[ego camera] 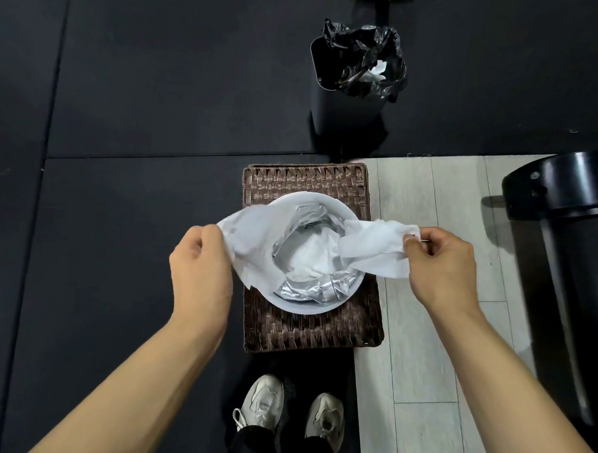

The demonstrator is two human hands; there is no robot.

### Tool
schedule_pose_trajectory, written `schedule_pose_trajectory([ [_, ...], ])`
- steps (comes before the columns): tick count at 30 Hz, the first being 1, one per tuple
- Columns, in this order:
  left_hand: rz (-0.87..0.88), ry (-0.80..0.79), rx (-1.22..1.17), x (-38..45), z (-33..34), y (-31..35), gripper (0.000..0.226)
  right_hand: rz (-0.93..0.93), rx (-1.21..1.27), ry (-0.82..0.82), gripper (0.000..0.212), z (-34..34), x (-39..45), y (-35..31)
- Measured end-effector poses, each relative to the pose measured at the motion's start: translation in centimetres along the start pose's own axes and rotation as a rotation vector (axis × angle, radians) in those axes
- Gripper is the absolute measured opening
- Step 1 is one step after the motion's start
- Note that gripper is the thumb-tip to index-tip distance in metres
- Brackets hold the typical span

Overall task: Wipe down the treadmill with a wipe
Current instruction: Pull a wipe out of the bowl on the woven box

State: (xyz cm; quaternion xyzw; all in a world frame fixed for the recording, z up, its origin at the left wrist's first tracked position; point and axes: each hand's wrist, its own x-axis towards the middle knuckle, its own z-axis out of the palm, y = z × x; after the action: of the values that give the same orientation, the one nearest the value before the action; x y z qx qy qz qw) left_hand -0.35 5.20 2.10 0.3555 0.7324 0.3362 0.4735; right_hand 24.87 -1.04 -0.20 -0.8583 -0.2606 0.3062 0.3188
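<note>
Wipe (253, 242) stretched between left hand (200, 268) and right hand (439, 258), both pinching it, above white tub (294, 303) holding foil-wrapped wipes; bin (349, 87) holds crumpled tissue.

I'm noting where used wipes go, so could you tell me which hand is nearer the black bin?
Right. The right hand is below the black bin, slightly right; the left hand is farther down-left.

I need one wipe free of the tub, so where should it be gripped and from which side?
Grip the wipe at its two loose ends, from opposite sides, as the left hand and right hand do now. Its middle dips into the white tub, so only the ends are free.
</note>
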Motion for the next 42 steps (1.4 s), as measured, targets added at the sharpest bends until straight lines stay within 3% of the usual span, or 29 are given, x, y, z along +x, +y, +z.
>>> schedule_pose_trajectory([
  [3, 0.112, -0.161, 0.147, -0.6, 0.8, -0.3, 0.006, -0.027, 0.083, -0.097, 0.008, 0.6, -0.9, -0.6],
  [6, 0.224, -0.398, 0.245, -1.4, 1.3, -0.8, 0.036, -0.004, 0.212, -0.173, 0.011, 1.4, -1.9, -1.6],
  [8, 0.297, -0.490, 0.329, -1.8, 1.8, -0.9, 0.041, 0.032, 0.292, -0.229, 0.011, 1.9, -2.5, -2.2],
  [11, 0.320, -0.534, 0.410, -2.2, 2.9, -0.6, 0.029, 0.060, 0.363, -0.308, 0.008, 2.5, -3.2, -3.0],
  [14, 0.311, -0.645, 0.461, -2.1, 3.6, -0.6, 0.034, 0.033, 0.397, -0.430, 0.006, 2.4, -3.5, -3.3],
  [17, 0.360, -0.499, 0.518, -1.8, 3.4, -0.3, 0.007, -0.042, 0.285, -0.570, 0.020, 1.7, -3.5, -3.2],
  [19, 0.316, -0.392, 0.529, -1.3, 2.7, -0.5, 0.008, -0.067, 0.118, -0.518, 0.023, 1.1, -3.2, -2.8],
  [21, 0.283, -0.366, 0.548, -1.3, 2.1, -0.6, 0.013, -0.110, -0.086, -0.360, 0.021, 0.8, -2.8, -2.5],
  [24, 0.258, -0.331, 0.565, -1.3, 2.0, -0.8, 0.019, -0.138, -0.194, -0.188, 0.020, 1.0, -2.7, -2.6],
  [29, 0.231, -0.140, 0.494, 0.1, 0.9, -0.9, 0.026, -0.093, -0.172, 0.038, 0.021, 0.2, -1.5, -2.5],
  [33, 0.238, -0.155, 0.546, 0.0, 0.2, -0.9, 0.027, -0.100, -0.170, 0.045, 0.019, -0.4, -1.2, -2.2],
  [38, 0.162, -0.057, 0.559, 0.4, -0.4, -1.4, 0.023, 0.027, 0.015, 0.291, 0.021, -2.9, -0.4, -1.4],
  [42, 0.186, -0.185, 0.520, 0.0, -0.6, -1.2, 0.016, 0.003, 0.024, 0.160, 0.020, -2.8, -0.9, -1.5],
])
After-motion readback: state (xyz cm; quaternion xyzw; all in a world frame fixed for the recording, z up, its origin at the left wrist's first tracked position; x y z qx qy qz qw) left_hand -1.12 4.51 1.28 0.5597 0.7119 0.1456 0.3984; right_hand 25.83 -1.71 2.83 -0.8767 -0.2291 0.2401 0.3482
